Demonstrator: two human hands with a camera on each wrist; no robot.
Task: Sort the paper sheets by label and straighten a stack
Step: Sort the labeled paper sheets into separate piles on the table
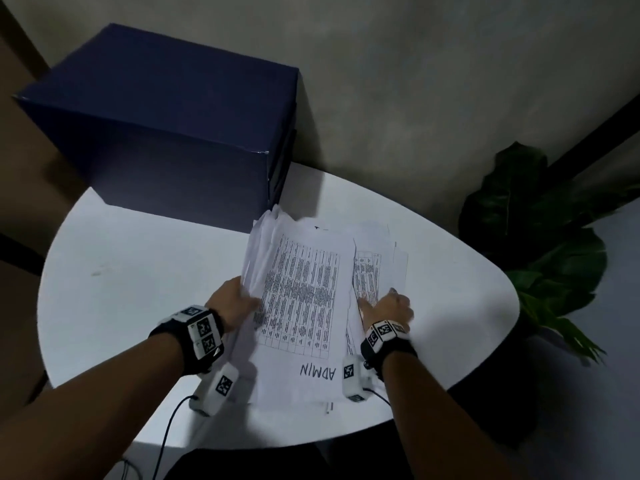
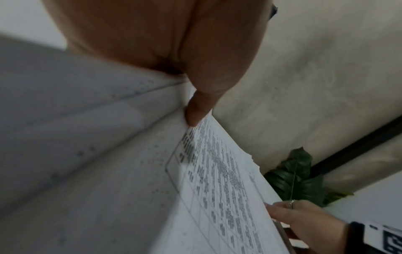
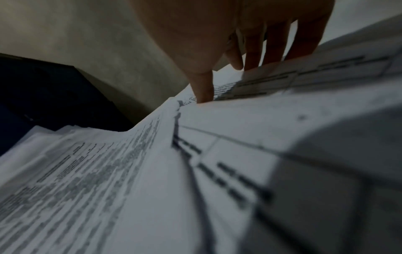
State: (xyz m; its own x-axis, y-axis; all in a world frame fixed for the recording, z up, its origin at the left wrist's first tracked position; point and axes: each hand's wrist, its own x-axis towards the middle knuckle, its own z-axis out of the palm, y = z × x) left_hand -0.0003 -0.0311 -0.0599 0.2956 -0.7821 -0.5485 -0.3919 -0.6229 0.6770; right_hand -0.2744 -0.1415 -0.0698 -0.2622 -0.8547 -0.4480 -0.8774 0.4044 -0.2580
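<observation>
two hands (image 1: pixel 232 299), one blue box (image 1: pixel 166 126), one plant (image 1: pixel 540 244), one table (image 1: pixel 138 271)

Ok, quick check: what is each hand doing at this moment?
Left hand: holding the left edge of the ADMIN stack, thumb on top.
Right hand: open, straight fingers pressing on the sheets to the right.
</observation>
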